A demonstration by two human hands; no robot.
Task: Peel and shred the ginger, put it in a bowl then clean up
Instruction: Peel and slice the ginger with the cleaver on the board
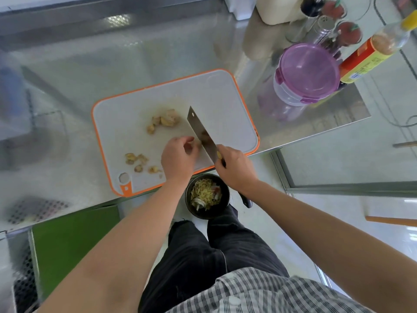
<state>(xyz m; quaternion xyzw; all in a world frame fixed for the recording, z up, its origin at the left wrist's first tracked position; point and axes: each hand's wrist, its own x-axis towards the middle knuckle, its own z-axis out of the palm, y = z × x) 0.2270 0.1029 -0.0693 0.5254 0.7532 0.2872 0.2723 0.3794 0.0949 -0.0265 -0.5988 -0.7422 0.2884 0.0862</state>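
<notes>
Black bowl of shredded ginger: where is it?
The bowl sits mid-frame in the head view, just below the cutting board, between the left hand and right hand.

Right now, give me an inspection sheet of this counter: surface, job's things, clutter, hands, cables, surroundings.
Surface: steel counter; orange-rimmed cutting board at its near edge.
Job's things: ginger chunks mid-board; ginger scraps near-left; black bowl holding shredded ginger, below the board's near edge; cleaver over the board.
Clutter: purple-lidded container, seasoning bottle and shakers at far right.
Hands: left hand holds a ginger piece beside the blade; right hand grips the cleaver handle.
Cables: thin dark line at far right, possibly a cord.
Surroundings: pale floor; green panel at lower left.
</notes>
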